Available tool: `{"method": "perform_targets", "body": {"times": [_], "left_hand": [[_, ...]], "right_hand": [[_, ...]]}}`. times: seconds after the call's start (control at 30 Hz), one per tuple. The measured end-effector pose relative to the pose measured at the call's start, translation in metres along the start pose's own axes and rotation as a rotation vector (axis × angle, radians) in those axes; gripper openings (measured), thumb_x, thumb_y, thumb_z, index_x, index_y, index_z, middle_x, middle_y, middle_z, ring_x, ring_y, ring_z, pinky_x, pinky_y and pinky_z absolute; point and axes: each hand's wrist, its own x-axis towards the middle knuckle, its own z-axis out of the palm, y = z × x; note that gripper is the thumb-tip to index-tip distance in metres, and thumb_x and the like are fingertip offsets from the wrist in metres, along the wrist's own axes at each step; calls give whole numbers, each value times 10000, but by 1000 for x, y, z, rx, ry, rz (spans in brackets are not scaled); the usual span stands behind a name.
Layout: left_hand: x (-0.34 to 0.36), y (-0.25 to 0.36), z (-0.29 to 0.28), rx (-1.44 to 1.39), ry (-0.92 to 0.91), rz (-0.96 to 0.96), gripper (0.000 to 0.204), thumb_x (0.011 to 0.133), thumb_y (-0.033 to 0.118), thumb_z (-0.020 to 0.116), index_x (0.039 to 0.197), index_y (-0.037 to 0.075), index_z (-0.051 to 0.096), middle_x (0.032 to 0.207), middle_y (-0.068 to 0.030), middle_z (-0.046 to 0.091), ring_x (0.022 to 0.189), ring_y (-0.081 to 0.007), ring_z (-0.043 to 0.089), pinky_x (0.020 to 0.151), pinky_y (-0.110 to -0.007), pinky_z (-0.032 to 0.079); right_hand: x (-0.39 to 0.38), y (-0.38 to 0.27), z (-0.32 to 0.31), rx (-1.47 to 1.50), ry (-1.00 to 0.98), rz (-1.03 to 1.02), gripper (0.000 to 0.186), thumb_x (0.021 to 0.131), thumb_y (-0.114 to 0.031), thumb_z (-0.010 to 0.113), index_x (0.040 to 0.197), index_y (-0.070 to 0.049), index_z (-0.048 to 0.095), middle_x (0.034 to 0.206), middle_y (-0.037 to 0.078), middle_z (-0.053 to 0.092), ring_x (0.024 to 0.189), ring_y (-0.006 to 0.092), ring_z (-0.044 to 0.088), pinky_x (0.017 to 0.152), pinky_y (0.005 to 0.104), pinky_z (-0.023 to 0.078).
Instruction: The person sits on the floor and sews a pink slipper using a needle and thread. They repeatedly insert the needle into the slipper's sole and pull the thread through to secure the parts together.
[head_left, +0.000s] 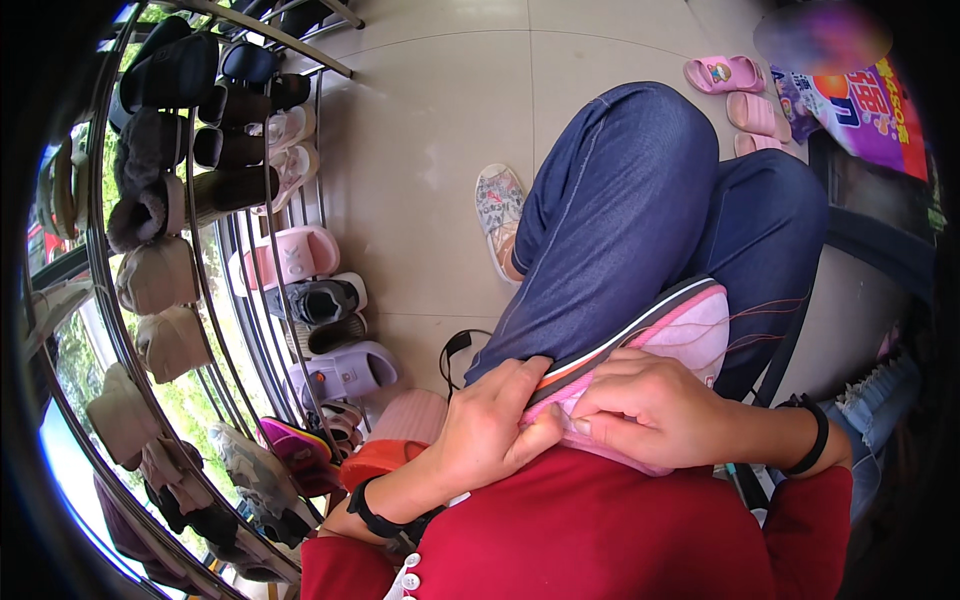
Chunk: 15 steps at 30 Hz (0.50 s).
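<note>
A pink slipper [690, 340] with a layered dark, white and orange sole edge lies tilted across my lap. My left hand [497, 418] is closed around its near end, thumb pressed on the pink side. Just to the right, my right hand [645, 408] pinches at the slipper's edge with thumb and forefinger together; whatever is between those fingertips is too small to make out. Loose reddish-brown thread [755, 338] trails in loops from the slipper's far part over my right knee. Part of the slipper is hidden under both hands.
A metal shoe rack [190, 290] full of slippers and shoes stands along the left. Pink slippers [757, 115] lie on the floor at the far right, by a colourful printed bag [870, 115]. A red-and-pink shoe [390, 445] sits near my left forearm.
</note>
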Motion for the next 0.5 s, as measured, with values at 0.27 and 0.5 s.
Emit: {"method": "perform_targets", "body": {"times": [0.27,0.5], "left_hand": [[0,-1,-1,-8,0,7,369,787,164,646,1083,-34,550,809,-160,577,701,-332,605,614,-393,508],[0,-1,-1,-8,1,8,372,781,159,645,1085,-33,549,808,-158,575,702,-334,603,613,-395,507]], "right_hand": [[1,1,3,-26,9,7,158,850,-122,579,748,-3,561,764,138,570,770,314,548,715,410,441],[2,0,3,-32,-4,8,163,848,-126,578,739,-7,553,757,137,565,767,315,546,720,412,439]]}}
